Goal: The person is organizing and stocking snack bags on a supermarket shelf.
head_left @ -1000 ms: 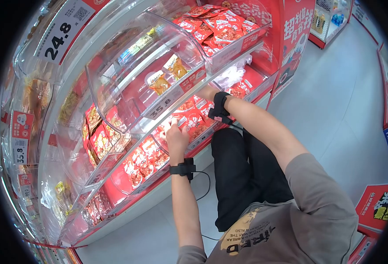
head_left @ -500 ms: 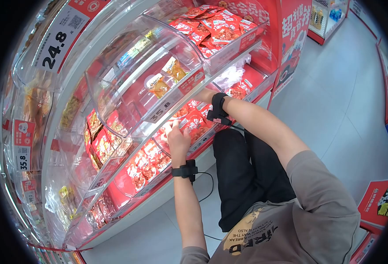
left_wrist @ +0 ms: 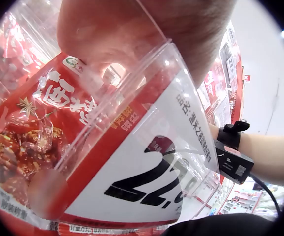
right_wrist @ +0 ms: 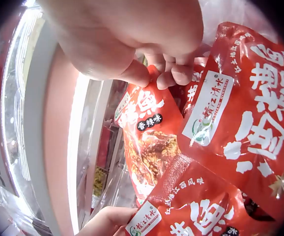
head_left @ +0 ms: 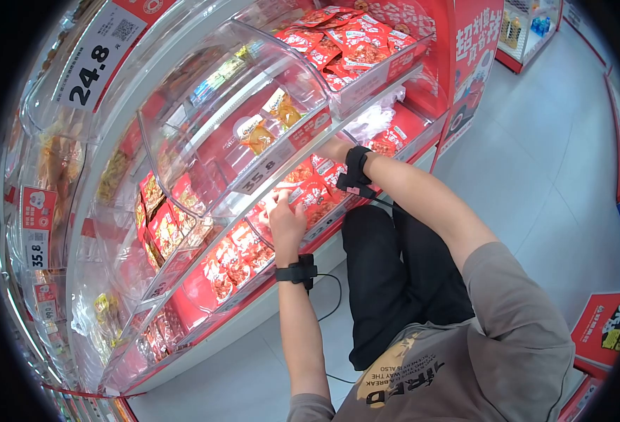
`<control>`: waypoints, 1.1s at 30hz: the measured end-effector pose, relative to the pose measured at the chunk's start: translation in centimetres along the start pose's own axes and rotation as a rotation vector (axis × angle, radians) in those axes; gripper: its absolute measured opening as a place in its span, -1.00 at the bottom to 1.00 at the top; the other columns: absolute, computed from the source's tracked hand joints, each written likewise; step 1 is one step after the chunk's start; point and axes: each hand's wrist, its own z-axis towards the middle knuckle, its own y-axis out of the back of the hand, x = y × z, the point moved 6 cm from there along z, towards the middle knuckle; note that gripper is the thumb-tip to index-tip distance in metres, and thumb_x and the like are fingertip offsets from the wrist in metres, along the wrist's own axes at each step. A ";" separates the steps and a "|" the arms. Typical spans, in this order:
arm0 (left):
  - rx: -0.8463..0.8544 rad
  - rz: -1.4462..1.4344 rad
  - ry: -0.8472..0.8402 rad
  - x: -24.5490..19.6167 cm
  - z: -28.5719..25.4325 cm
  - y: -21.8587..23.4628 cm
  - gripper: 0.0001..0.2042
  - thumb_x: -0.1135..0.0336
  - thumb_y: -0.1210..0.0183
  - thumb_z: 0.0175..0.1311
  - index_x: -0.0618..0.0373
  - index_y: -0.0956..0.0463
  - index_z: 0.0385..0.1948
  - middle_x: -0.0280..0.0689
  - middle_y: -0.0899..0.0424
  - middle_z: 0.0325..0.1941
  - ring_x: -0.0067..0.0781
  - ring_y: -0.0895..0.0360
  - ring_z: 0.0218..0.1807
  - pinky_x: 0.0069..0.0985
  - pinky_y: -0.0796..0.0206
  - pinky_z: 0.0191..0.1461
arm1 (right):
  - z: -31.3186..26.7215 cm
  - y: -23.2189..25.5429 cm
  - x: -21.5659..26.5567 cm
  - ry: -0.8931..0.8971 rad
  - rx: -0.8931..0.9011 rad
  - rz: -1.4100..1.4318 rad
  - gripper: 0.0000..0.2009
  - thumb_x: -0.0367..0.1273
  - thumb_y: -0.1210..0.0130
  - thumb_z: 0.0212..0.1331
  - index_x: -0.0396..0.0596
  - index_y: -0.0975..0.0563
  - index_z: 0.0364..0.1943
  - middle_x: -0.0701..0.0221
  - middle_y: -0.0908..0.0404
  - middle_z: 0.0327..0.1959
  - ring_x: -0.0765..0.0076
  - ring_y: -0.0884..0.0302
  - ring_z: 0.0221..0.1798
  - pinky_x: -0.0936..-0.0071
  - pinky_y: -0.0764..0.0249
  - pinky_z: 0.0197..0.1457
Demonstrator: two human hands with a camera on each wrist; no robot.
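Note:
My right hand (right_wrist: 127, 39) reaches under the upper shelf into a low bin. Its thumb and fingers pinch the top corner of a red snack packet (right_wrist: 154, 147) with sauced food pictured on the front. In the head view that hand (head_left: 334, 149) is partly hidden by the shelf edge. My left hand (head_left: 285, 221) is at the front of the same bin, its fingers loosely extended over the packets. In the right wrist view, the left hand (right_wrist: 107, 221) comes up beside the lower packet (right_wrist: 196, 211). Another red packet (right_wrist: 250, 113) lies close at the right.
A clear bin wall with a price card (left_wrist: 132, 167) stands in front of the left hand. Above is a shelf with clear bins and a 35.8 price label (head_left: 257, 176). White crumpled plastic (head_left: 377, 119) lies to the right, and more red packets (head_left: 236, 264) to the left.
The left hand's fingers have loosened from a more curled pose and spread a little. The right hand stays in the bin with only slight movement.

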 end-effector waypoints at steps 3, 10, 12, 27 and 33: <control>-0.014 0.012 -0.016 0.0 0.0 -0.1 -0.65 0.29 -0.25 0.06 0.05 -0.45 -0.09 -0.11 -0.57 -0.15 0.03 -0.48 -0.05 -0.01 -0.14 0.07 | 0.7 -0.4 -0.6 0.028 -0.073 -0.172 -0.81 -0.28 -0.01 0.15 -0.09 -0.56 -0.33 0.30 -0.63 -0.31 0.30 -0.56 -0.24 0.34 -0.44 -0.21; 0.035 -0.010 0.022 0.4 0.2 -0.5 -0.65 0.31 -0.26 0.04 0.05 -0.46 -0.09 -0.11 -0.55 -0.12 -0.05 -0.49 -0.07 -0.06 -0.16 0.05 | 0.3 -0.6 -0.3 0.080 -0.152 -0.086 -0.82 -0.34 0.03 0.16 -0.12 -0.56 -0.36 0.26 -0.63 -0.34 0.23 -0.58 -0.27 0.32 -0.46 -0.21; 0.025 -0.019 0.015 0.5 0.1 -0.5 -0.65 0.30 -0.26 0.04 0.05 -0.46 -0.09 -0.12 -0.54 -0.09 -0.09 -0.48 -0.04 -0.04 -0.12 0.08 | 0.5 -1.1 -0.5 0.085 -0.114 0.054 -0.82 -0.36 0.04 0.16 -0.14 -0.56 -0.40 0.23 -0.62 -0.38 0.21 -0.58 -0.30 0.31 -0.45 -0.22; 0.102 -0.076 0.098 -0.7 -0.2 0.4 -0.65 0.30 -0.24 0.05 0.04 -0.45 -0.07 -0.14 -0.52 -0.01 -0.08 -0.46 0.03 -0.01 -0.04 0.15 | 1.0 -1.7 1.1 0.244 0.126 -0.378 -0.84 -0.41 0.05 0.12 -0.15 -0.57 -0.38 0.11 -0.62 -0.36 0.04 -0.57 -0.26 0.21 -0.43 -0.21; 0.047 0.016 0.027 -0.4 -0.1 0.1 -0.65 0.28 -0.21 0.09 0.04 -0.42 -0.06 -0.09 -0.53 0.03 -0.09 -0.46 0.08 0.02 0.06 0.23 | 0.4 -2.0 2.7 0.259 0.258 -0.364 -0.82 -0.43 0.05 0.08 -0.17 -0.57 -0.32 0.06 -0.61 -0.36 0.01 -0.57 -0.28 0.18 -0.43 -0.21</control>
